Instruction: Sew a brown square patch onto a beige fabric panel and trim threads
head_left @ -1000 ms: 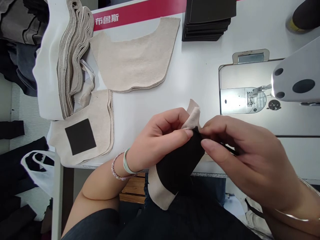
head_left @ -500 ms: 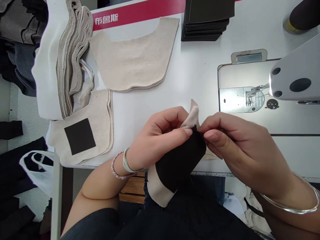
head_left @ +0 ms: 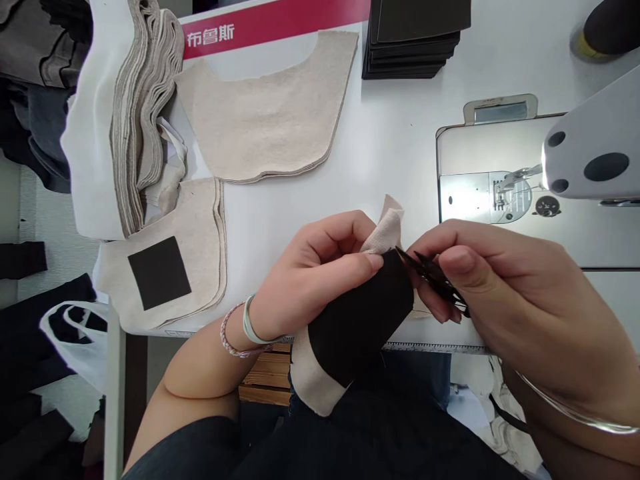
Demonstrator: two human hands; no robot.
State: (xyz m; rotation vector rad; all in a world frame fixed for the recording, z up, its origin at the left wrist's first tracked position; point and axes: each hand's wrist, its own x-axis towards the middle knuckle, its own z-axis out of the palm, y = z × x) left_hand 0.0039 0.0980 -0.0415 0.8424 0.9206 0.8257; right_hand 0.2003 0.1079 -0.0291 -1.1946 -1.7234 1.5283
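My left hand [head_left: 320, 273] pinches a beige fabric piece [head_left: 315, 383] with a black patch [head_left: 357, 320] on it, thumb on the patch near its upper edge. A folded beige end sticks up past the fingers. In my right hand [head_left: 495, 287] is a pair of black thread snips [head_left: 435, 277], its blades parted and pointing left. One tip reaches the patch's upper right corner, close to my left thumb. Whether the blades hold a thread cannot be seen. The fabric's lower end hangs over the table edge above my lap.
A sewing machine [head_left: 590, 147] stands at right. Beige cut pieces [head_left: 275, 120] lie at the back, and a thick beige stack [head_left: 133, 120] at left. A black square [head_left: 160, 273] rests on more beige pieces. Black pieces [head_left: 415, 40] are piled at the top.
The snips now show in my right hand, blades at the patch corner; before, its fingers pinched at that corner. My left hand keeps its grip on the fabric.
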